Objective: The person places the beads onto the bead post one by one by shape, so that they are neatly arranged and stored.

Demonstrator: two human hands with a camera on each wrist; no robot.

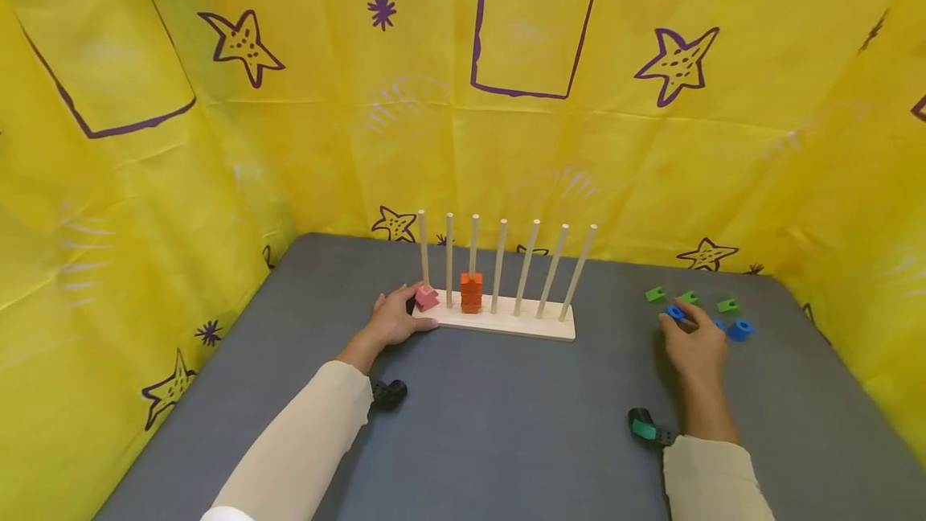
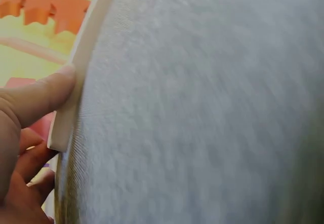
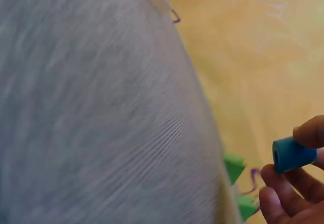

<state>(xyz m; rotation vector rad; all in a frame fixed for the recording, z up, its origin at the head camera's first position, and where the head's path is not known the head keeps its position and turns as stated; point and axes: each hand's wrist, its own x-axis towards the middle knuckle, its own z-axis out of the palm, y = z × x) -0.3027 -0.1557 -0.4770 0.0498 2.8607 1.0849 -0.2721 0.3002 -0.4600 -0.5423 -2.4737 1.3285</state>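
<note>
A wooden peg stand (image 1: 506, 324) with several upright pegs is at the back middle of the table. My left hand (image 1: 391, 317) grips its left end, the thumb along the front edge and the fingers around the far side. A pink block (image 1: 427, 298) sits at the foot of the leftmost peg, close to those fingers. Orange star-shaped blocks (image 1: 472, 294) are stacked on the third peg. Off to the right, my right hand (image 1: 694, 338) pinches a blue cylinder bead (image 3: 293, 154) between thumb and fingers; the bead's hole shows in the right wrist view.
Green notched blocks (image 1: 727, 306) lie beyond the right hand. More blue beads (image 1: 740, 330) lie just right of it, one partly hidden by the fingers. A yellow patterned cloth (image 1: 535, 151) rises behind and beside the grey table (image 1: 506, 424).
</note>
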